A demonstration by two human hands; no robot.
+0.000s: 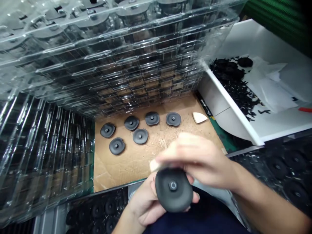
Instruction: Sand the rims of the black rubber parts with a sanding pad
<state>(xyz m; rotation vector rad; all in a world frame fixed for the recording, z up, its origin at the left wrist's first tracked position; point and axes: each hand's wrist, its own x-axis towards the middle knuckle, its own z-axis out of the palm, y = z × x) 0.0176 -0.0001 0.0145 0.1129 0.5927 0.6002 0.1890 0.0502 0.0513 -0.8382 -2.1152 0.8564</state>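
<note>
My left hand (148,204) holds a black rounded disc (163,198) from beneath, with fingers showing at its right edge. The disc is dished and has a small raised hub with a light ring in the middle. My right hand (197,159) is over the disc's upper edge, smeared by motion, its fingers pressed together. A small white piece (154,165) shows at its fingertips, too blurred to name. Several similar black discs, one of them the nearest disc (173,119), lie hub up on the cardboard sheet (117,172). A white wedge-shaped piece (200,117) lies at the cardboard's right.
Tall stacks of clear plastic trays (136,61) stand behind and at the left (46,146). At the right, a white bin (275,128) holds loose black parts (231,78) and plastic bags. A dark pen-like tool (204,104) lies beside it. More disc-filled trays (92,211) are below.
</note>
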